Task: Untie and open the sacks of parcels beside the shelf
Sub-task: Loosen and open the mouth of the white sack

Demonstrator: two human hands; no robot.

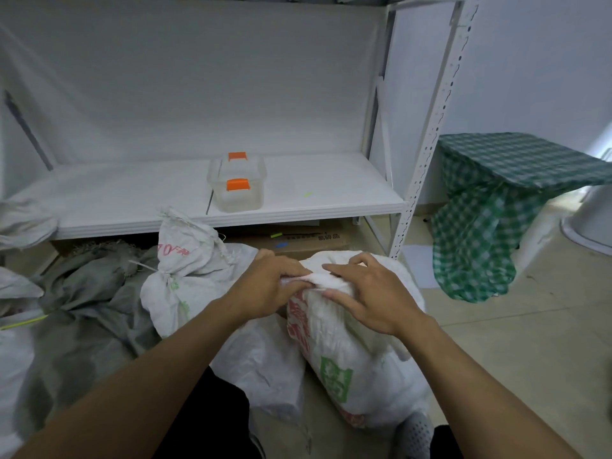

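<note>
between left hand (271,286) and right hand (371,299), both pinching with curled fingers, sits the twisted neck (319,279) of the white woven sack (347,359), its body beneath the right hand. untying looks underway; next, work the neck loose and spread it open.

Head view—close, looking down toward shelf (231,207).

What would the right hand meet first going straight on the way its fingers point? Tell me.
The right hand holds the white sack by its bunched neck; straight on, it would probably meet the left hand, close opposite.
</note>
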